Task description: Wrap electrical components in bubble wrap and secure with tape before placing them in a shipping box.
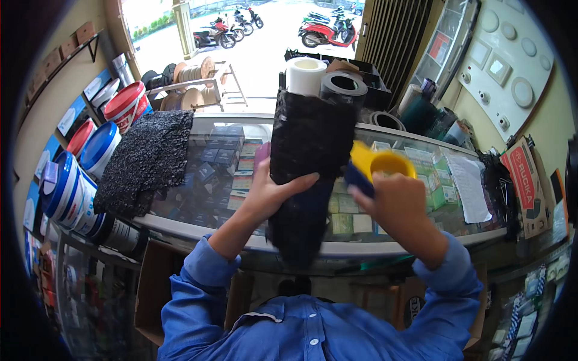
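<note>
A long, flattened bundle covered in black plastic wrap stands out in front of me, over the glass display counter. My left hand grips it from its left side, with the thumb across the near face. What is inside the wrap is hidden. In my right hand is a yellow and blue tape dispenser, held just right of the bundle and slightly blurred. Whether any tape runs between the two cannot be made out.
A black bubble-wrap sheet drapes over the counter's left end. White and black rolls stand beyond the bundle. Small boxes show under the glass. A paper sheet lies right. Paint buckets stand left.
</note>
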The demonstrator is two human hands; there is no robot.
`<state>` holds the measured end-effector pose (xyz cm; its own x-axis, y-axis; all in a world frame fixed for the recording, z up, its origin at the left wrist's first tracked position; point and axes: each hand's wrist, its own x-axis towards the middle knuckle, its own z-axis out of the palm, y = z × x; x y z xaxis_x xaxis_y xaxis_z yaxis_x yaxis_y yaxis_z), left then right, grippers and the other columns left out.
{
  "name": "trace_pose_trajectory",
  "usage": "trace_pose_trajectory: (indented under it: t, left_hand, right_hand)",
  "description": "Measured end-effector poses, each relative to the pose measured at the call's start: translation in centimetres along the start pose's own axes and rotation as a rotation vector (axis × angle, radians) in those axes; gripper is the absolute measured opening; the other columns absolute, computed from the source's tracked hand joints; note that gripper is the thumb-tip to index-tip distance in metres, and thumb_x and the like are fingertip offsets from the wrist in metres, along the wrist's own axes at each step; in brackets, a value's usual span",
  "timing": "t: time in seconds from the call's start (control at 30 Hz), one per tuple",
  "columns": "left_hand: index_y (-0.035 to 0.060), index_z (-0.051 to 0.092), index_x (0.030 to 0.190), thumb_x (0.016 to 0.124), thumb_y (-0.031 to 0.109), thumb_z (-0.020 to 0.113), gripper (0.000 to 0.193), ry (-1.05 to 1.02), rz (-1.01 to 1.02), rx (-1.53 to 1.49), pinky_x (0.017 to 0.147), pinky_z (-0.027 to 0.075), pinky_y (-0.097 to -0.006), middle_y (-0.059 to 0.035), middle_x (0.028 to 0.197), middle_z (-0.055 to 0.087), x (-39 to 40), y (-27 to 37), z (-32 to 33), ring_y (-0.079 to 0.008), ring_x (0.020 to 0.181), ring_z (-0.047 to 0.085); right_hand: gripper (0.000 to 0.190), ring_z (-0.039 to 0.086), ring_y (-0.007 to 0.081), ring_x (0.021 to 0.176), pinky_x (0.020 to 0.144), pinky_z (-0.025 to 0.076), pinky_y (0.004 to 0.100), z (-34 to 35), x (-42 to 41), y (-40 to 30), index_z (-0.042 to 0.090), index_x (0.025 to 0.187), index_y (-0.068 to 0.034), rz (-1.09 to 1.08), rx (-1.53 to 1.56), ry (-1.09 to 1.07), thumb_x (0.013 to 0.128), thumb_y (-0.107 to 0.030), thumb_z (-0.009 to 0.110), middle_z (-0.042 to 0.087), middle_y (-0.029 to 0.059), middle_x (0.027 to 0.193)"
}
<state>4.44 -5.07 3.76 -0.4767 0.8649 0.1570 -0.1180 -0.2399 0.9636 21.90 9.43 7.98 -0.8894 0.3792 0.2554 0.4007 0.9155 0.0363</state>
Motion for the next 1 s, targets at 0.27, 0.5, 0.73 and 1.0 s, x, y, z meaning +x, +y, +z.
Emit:
trace_pose_trajectory:
  t: [0.27,0.5,0.73,1.0]
  left_hand:
    - [-0.0016,0.056,0.111,0.084,0.03,0.064,0.042,0.013,0.052,-0.24,0.077,0.052,-0.0293,-0.0084,0.097,0.064,1.3,0.0,0.8,-0.015,0.085,0.063]
    - [0.0021,0.057,0.109,0.088,0.041,0.056,0.044,0.0,-0.186,-0.607,0.075,0.055,-0.0309,-0.0083,0.094,0.066,1.5,-2.1,-0.5,-0.017,0.081,0.066]
    - [-0.0009,0.058,0.104,0.085,0.03,0.064,0.036,0.066,-0.273,-0.476,0.069,0.053,-0.0256,-0.0059,0.088,0.065,1.4,-3.5,-0.1,-0.0123,0.075,0.064]
    - [-0.0033,0.048,0.116,0.068,0.012,0.079,0.058,0.041,0.18,0.072,0.089,0.045,-0.0297,-0.0094,0.105,0.06,1.5,-4.2,1.5,-0.0162,0.099,0.058]
  right_hand:
    - [0.047,0.064,0.0273,0.055,0.051,0.051,0.0362,6.7,1.1,4.0,0.064,0.076,-0.005,0.288,-0.122,0.261,0.081,-0.051,0.059,0.062,0.0122,0.059]
    - [0.05,0.063,0.0303,0.056,0.051,0.051,0.0395,11.0,-1.2,7.0,0.063,0.073,-0.003,0.449,-0.094,0.243,0.082,-0.052,0.057,0.062,0.0148,0.059]
    - [0.061,0.058,0.0304,0.1,0.091,0.04,0.0426,9.4,-1.7,4.3,0.054,0.107,0.002,0.442,-0.089,0.285,0.081,-0.053,0.059,0.059,0.0206,0.105]
    - [0.063,0.052,0.0237,0.112,0.094,0.041,0.0367,9.8,0.1,-2.1,0.038,0.128,0.002,0.036,1.372,0.034,0.081,-0.027,0.069,0.053,0.0163,0.119]
